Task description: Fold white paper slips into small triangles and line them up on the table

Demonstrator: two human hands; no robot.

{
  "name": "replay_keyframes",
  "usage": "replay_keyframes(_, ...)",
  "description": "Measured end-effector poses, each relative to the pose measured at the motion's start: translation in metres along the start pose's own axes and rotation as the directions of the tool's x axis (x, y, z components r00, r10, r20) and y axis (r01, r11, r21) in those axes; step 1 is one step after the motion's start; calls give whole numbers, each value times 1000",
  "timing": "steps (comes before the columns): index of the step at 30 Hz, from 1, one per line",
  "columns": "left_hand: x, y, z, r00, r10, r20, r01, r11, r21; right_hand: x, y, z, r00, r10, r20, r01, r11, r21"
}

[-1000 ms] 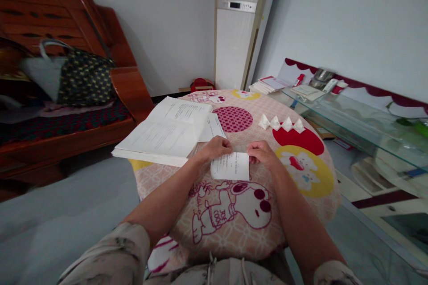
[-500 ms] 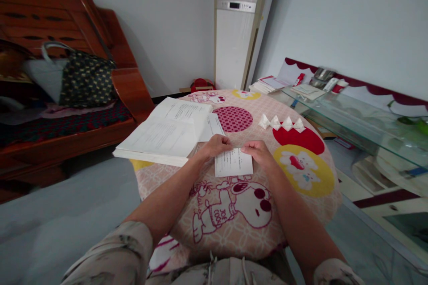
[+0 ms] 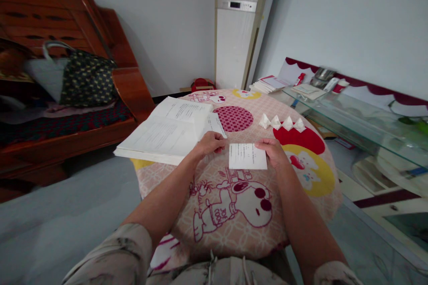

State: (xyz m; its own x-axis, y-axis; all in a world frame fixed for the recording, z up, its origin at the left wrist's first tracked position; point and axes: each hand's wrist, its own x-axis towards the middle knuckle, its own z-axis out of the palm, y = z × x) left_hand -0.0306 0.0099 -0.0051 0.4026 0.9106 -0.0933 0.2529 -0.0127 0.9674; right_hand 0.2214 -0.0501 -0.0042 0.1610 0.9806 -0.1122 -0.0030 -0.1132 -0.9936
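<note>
Round, cartoon-covered desk [image 3: 227, 242] here. Printed paper [image 3: 248, 156] sits mid-desk, right hand [image 3: 273, 151] pinching its 2 o'clock corner; left hand [image 3: 211, 142] curls clear at 10 o'clock, can't tell if its fingers meet. I'd keep that pinch light, edges square, or it'll probably crumple.

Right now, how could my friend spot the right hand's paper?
Find the round, cartoon-patterned tablecloth. Right of the open book, the right hand grips a small printed paper by its edge. Unlike the four pointed white shapes, it's a flat rectangle.
</note>
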Motion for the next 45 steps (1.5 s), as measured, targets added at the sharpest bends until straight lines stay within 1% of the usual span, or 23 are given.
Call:
replay_keyframes(3,-1,-1,0,995,38,-89,-48,992,-119,2,0,-3,998,-3,-68,9,996,83)
replay_keyframes(5,-1,-2,4,992,47,-114,-68,979,-191,3,1,-2,998,-10,-68,18,994,112)
replay_keyframes(6,-1,-2,7,993,43,-108,-66,974,-216,4,2,-1,998,-17,-60,24,993,118)
replay_keyframes(8,-2,-2,14,999,29,-47,-40,966,-254,4,4,1,998,-31,-55,37,992,123)
replay_keyframes(11,-5,-1,20,995,37,92,-9,959,-284,4,6,4,997,-45,-63,53,989,138)
replay_keyframes(12,-5,-1,21,993,49,107,-16,957,-290,4,6,4,997,-48,-65,57,988,142)
replay_keyframes(13,-6,-1,21,994,63,94,-33,954,-297,3,6,4,996,-52,-66,61,988,144)
replay_keyframes(16,-5,-1,20,994,103,-27,-106,946,-308,2,5,3,996,-69,-62,77,987,139)
replay_keyframes(19,-5,0,19,976,178,-129,-209,932,-296,2,4,4,994,-98,-51,104,986,130)
replay_keyframes(22,-8,3,19,938,284,-200,-332,903,-273,1,1,6,977,-187,-101,198,975,105)
replay_keyframes(25,-14,7,17,875,421,-238,-460,877,-140,-1,-3,5,939,-316,-136,328,942,76)
replay_keyframes(26,-17,8,16,850,478,-222,-501,864,-57,-2,-4,3,930,-345,-127,354,933,60)
replay_keyframes(27,-20,8,15,826,534,-179,-537,843,38,-3,-4,1,926,-362,-105,367,930,34)
replay_keyframes(29,-25,7,14,794,608,-29,-588,778,221,-3,-3,-5,932,-361,-46,359,932,-45)
replay_keyframes(31,-29,5,14,784,606,135,-609,709,357,-2,0,-9,942,-334,-3,332,936,-122)
replay_keyframes(33,-32,3,15,786,562,259,-612,646,456,0,2,-12,953,-303,2,299,938,-173)
replay_keyframes(35,-34,4,17,787,519,333,-611,581,538,-2,2,-12,965,-260,18,258,939,-228)
replay_keyframes(36,-35,5,18,786,509,351,-611,551,569,-4,1,-11,970,-237,54,243,932,-270)
replay_keyframes(38,-36,7,21,782,505,365,-611,506,609,-13,-2,-6,964,-202,173,255,886,-386)
replay_keyframes(39,-37,8,22,780,505,370,-612,491,620,-19,-4,-3,945,-204,255,303,837,-455)
replay_keyframes(41,-40,10,26,778,499,381,-614,479,627,-33,-5,5,905,-229,358,411,687,-599)
replay_keyframes(42,-41,10,28,780,492,386,-613,481,627,-40,-5,9,890,-244,386,452,590,-669)
replay_keyframes(45,-45,11,35,771,484,414,-633,512,580,-56,2,16,850,-265,455,523,328,-786)
